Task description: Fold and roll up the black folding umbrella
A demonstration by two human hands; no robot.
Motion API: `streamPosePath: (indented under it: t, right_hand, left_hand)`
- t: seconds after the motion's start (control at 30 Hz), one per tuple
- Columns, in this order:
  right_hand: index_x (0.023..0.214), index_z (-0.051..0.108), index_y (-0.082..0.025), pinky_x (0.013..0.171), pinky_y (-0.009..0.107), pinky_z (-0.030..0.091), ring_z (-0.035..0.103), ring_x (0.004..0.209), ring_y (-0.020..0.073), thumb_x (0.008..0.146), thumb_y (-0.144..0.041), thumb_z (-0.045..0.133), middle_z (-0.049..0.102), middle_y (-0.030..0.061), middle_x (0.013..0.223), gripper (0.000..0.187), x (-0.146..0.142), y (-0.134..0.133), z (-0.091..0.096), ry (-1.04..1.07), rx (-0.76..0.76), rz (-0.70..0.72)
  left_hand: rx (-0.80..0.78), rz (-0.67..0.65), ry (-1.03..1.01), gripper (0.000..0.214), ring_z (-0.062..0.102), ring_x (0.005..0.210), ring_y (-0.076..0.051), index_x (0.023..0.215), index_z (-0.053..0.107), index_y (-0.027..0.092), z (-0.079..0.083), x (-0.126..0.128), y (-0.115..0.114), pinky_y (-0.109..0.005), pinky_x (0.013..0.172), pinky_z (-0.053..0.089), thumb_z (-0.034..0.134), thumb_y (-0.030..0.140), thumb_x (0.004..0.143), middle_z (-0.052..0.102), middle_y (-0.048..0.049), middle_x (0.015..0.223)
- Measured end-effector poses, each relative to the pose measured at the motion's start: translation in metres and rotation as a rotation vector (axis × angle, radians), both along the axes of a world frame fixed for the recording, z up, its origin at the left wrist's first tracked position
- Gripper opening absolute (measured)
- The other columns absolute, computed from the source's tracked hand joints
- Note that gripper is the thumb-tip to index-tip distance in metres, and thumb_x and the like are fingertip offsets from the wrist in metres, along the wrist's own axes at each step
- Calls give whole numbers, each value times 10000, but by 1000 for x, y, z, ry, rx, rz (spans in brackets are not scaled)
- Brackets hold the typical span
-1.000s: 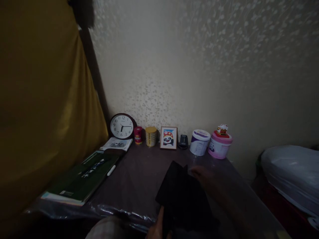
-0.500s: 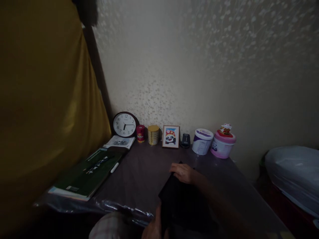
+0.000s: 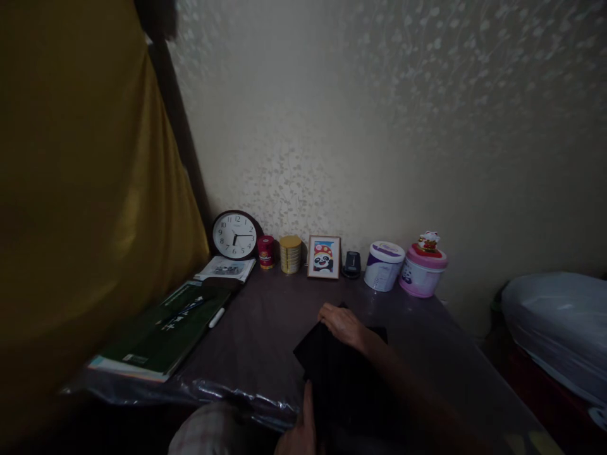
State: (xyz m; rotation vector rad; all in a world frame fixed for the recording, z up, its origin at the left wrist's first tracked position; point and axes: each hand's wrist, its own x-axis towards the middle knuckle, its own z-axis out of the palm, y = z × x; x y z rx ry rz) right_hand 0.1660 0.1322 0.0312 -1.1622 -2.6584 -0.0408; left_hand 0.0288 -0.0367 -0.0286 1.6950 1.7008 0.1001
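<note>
i gripped the black fabric [image 3: 346, 387] by its far edge with my right hand [image 3: 342, 325]; whether my left hand [image 3: 300, 435], touching it, gripped, i couldn't tell.

Holding the far edge of a folded black item [image 3: 351, 385], perhaps cloth but too dark to be sure, under the bent fingers of the right hand [image 3: 342, 325]. Touching its near left edge with the left hand [image 3: 301, 426], index finger pointing away along it. Facing, beyond the right fingers and from left to right along the wall [image 3: 379, 126], a round clock [image 3: 234, 235], a red tin [image 3: 266, 253], a yellow-lidded tin [image 3: 290, 255], a framed panda picture [image 3: 324, 257], a small black object [image 3: 351, 264], a purple-and-white tub [image 3: 384, 266] and a pink-lidded tub [image 3: 422, 273] (complete with a cat figurine [image 3: 429, 241] on top). Having, left of the left fingers, a green book [image 3: 156, 338] and a white marker [image 3: 217, 318] just beside it.
</note>
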Motion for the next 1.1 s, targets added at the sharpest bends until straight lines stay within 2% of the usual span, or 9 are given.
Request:
streamPosePath:
  t: [0.1, 0.17, 0.3, 0.37, 0.57, 0.8, 0.93, 1.0, 1.1]
  right_hand:
    - [860, 558, -209, 623, 219, 398, 564, 711, 116, 867, -163, 371, 585, 21, 847, 193, -4, -2, -7, -54, -2, 7]
    - [865, 555, -202, 621, 222, 399, 560, 711, 118, 880, -176, 356, 579, 29, 858, 201, -5, -2, -11, -61, 27, 16]
    - [867, 545, -199, 619, 217, 402, 548, 709, 113, 887, -171, 354, 561, 27, 863, 195, -7, -2, -18, -57, 67, 59]
    - [862, 543, -199, 617, 212, 404, 544, 703, 108, 887, -167, 359, 553, 23, 858, 188, -7, -3, -21, -50, 59, 64]
    - [897, 524, -200, 690, 219, 428, 551, 779, 115, 897, -172, 339, 547, 25, 884, 187, 1, -15, -18, 73, 52, 53]
    - [955, 528, -201, 752, 242, 456, 561, 853, 131, 890, -165, 337, 550, 43, 956, 205, 4, -29, -17, 144, 32, 40]
    - [968, 553, -217, 833, 288, 443, 550, 925, 144, 896, -181, 331, 578, 46, 1000, 237, 14, -52, -26, 234, 38, 52]
    - [950, 579, -220, 879, 335, 423, 548, 956, 158, 893, -201, 355, 603, 49, 1017, 231, 21, -62, -33, 260, 41, 30]
    - [1029, 580, -236, 969, 415, 350, 510, 1071, 184, 880, -258, 410, 596, 55, 1125, 227, 30, -66, -45, 281, 33, -10]
  left_hand:
    - [-31, 51, 16, 755, 625, 912, -256, 1352, -143, 179, 6, 4, 0, -338, 742, 443, 380, 288, 818, 619, -128, 1108]
    - [-32, 69, 15, 736, 631, 900, -247, 1335, -163, 250, 9, 6, 0, -338, 739, 444, 372, 291, 831, 600, -99, 1147]
    - [-19, 4, 101, 706, 625, 925, -261, 1315, -85, 393, 8, 11, 3, -355, 762, 444, 395, 226, 825, 517, -65, 1254]
    - [-17, -24, 167, 711, 619, 938, -279, 1308, -50, 423, 4, 13, 4, -372, 773, 446, 403, 183, 815, 518, -69, 1245]
    - [-5, -51, 229, 714, 630, 903, -273, 1305, -45, 406, -8, 18, 5, -385, 743, 468, 348, 88, 802, 456, -111, 1302]
    - [14, -29, 253, 686, 640, 871, -267, 1312, 0, 379, -7, 23, 4, -371, 727, 478, 318, 74, 785, 487, -112, 1271]
    - [26, -19, 226, 663, 645, 855, -278, 1303, 29, 406, -7, 27, 3, -406, 718, 489, 314, 87, 796, 435, -122, 1324]
    - [21, -6, 200, 651, 649, 839, -280, 1300, 53, 417, -7, 28, 3, -415, 714, 493, 312, 92, 799, 453, -118, 1310]
    - [9, 2, 202, 671, 647, 841, -284, 1300, 49, 419, -6, 29, 2, -415, 712, 491, 310, 73, 788, 520, -109, 1240]
